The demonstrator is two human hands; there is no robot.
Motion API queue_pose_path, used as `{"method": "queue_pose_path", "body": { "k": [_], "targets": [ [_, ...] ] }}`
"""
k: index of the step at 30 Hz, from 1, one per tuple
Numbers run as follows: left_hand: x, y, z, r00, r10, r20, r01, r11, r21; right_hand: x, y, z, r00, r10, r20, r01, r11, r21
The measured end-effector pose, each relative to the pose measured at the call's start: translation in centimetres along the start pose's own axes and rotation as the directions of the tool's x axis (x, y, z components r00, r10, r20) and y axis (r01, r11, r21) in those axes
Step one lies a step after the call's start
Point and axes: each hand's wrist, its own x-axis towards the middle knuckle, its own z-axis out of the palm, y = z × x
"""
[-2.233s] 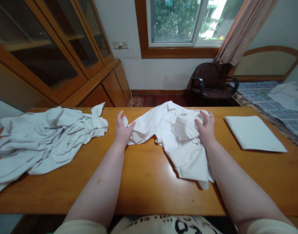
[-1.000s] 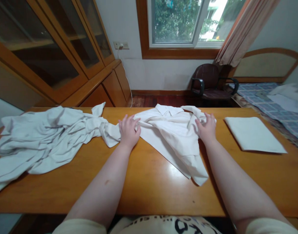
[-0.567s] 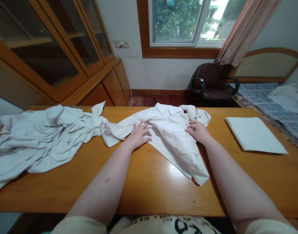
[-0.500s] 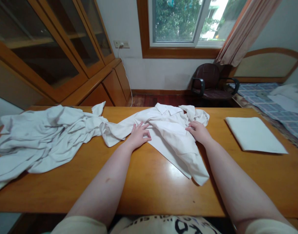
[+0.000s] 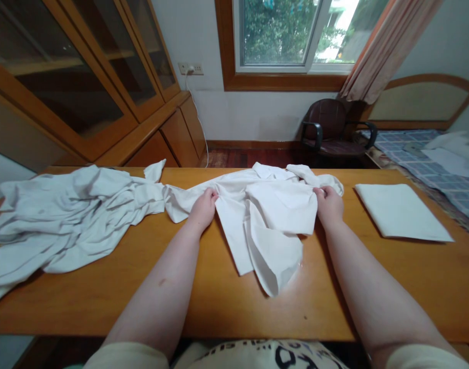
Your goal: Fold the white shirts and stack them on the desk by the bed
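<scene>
A white collared shirt (image 5: 271, 215) lies crumpled across the middle of the wooden table (image 5: 219, 302). My left hand (image 5: 203, 209) is closed on the shirt's cloth at its left side. My right hand (image 5: 328, 206) is closed on the cloth at the right side, near a bunched sleeve. Between the hands a panel of the shirt is stretched, and a loose flap hangs toward me over the tabletop.
A heap of white garments (image 5: 65, 215) covers the table's left part and touches the shirt's left sleeve. A flat folded white cloth (image 5: 401, 212) lies at the right. Beyond the table stand a dark armchair (image 5: 332, 130), a wooden cabinet (image 5: 84, 87) and a bed (image 5: 438, 159).
Both hands went from lying flat on the shirt to gripping its cloth farther apart. The shirt's panel has been pulled taut and its lower flap has shifted left toward the middle.
</scene>
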Motion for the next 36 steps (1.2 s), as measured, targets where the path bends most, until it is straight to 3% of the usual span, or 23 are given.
{"method": "queue_pose_path", "body": {
  "k": [2,4,8,11,14,17,19,22,25,27,30,32,36],
  "targets": [
    [0.3,-0.7,-0.5,0.983,-0.145,-0.116,0.142,0.989,-0.033,0.2,0.4,0.1,0.999,0.045,-0.028,-0.045,0.999,-0.015],
    [0.6,-1.3,-0.9,0.935,-0.260,-0.242,0.245,0.965,-0.092,0.3,0.7,0.3,0.996,0.078,-0.034,-0.079,0.997,-0.028],
    [0.9,-1.9,-1.3,0.838,-0.388,-0.384,0.334,0.921,-0.200,0.5,0.8,0.5,0.996,0.089,-0.002,-0.089,0.995,-0.054],
    [0.9,-1.6,-1.3,0.831,-0.412,-0.374,0.330,0.906,-0.264,0.2,0.3,0.2,0.992,-0.087,-0.092,0.078,0.993,-0.092],
    [0.5,-1.1,-1.4,0.848,-0.384,-0.367,0.259,0.902,-0.345,-0.7,-0.7,-0.4,0.926,-0.329,-0.184,0.312,0.943,-0.114],
    [0.0,-0.4,-1.7,0.871,-0.256,-0.419,0.085,0.919,-0.384,-2.2,-2.1,-0.9,0.928,-0.371,-0.037,0.362,0.921,-0.143],
    [-0.3,0.0,-1.8,0.922,-0.102,-0.374,-0.043,0.932,-0.359,-3.1,-3.1,-1.0,0.932,-0.330,0.153,0.358,0.905,-0.230],
    [-0.8,0.7,-1.6,0.993,0.090,-0.080,-0.108,0.957,-0.270,-3.6,-4.1,-0.9,0.889,-0.266,0.374,0.403,0.842,-0.359],
    [-1.2,1.6,-1.2,0.966,0.107,0.237,-0.075,0.988,-0.138,-3.5,-4.1,-0.5,0.853,-0.252,0.456,0.443,0.812,-0.380],
    [-1.4,2.1,-1.0,0.938,0.120,0.325,-0.113,0.993,-0.042,-3.2,-3.5,-0.1,0.837,-0.267,0.478,0.463,0.811,-0.357],
    [-1.5,2.1,-0.5,0.945,0.124,0.304,-0.177,0.972,0.155,-2.9,-2.6,0.8,0.809,-0.334,0.483,0.506,0.813,-0.287],
    [-1.4,1.5,-0.1,0.961,0.082,0.264,-0.159,0.945,0.287,-2.8,-2.2,1.2,0.803,-0.384,0.457,0.530,0.809,-0.252],
    [-0.8,0.1,0.5,0.990,0.028,0.142,-0.083,0.912,0.401,-3.0,-2.7,1.0,0.840,-0.441,0.317,0.523,0.814,-0.253]
  ]
}}
